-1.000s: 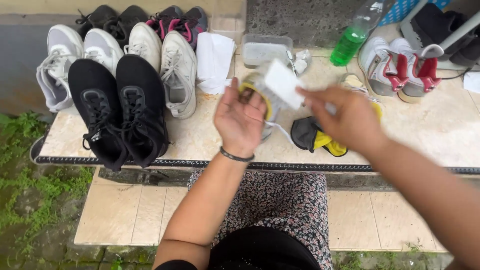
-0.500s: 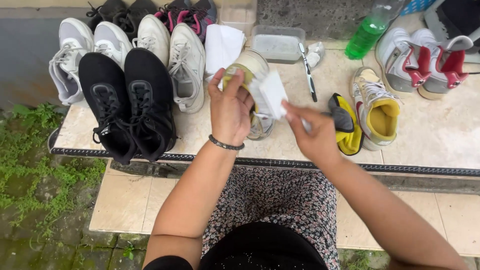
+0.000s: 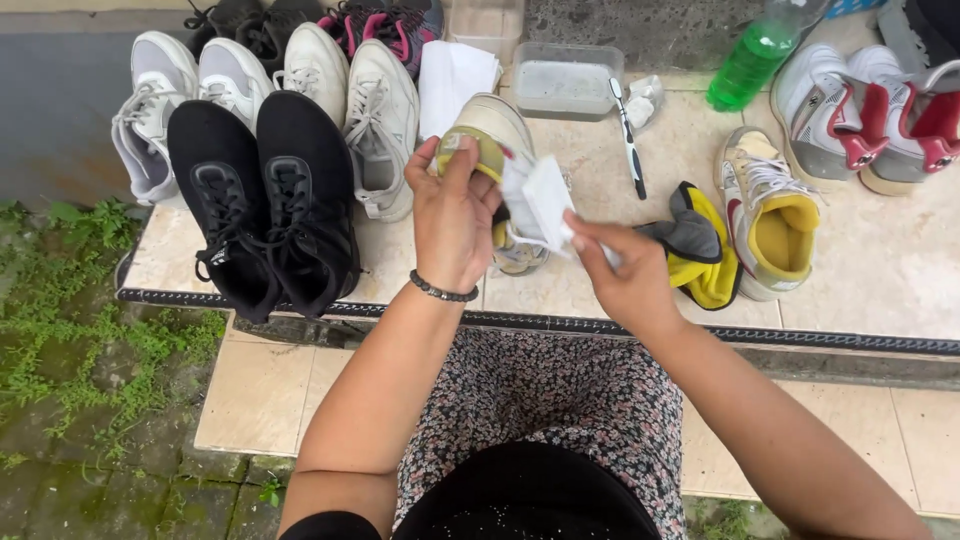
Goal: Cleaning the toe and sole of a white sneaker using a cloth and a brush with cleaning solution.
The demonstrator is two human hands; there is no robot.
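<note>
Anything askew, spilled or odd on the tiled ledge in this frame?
Mostly tidy. The shoes at the left stand in pairs, but the cream and yellow shoe stands alone, its mate in the left hand. A yellow and grey cloth lies crumpled beside it, and a toothbrush lies loose. No spill shows.

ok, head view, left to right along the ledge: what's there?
White sneakers → black sneakers → left hand holding a beige shoe → right hand with a white wipe → yellow-grey cloth → yellow-lined shoe → red-and-white sneakers.
</note>
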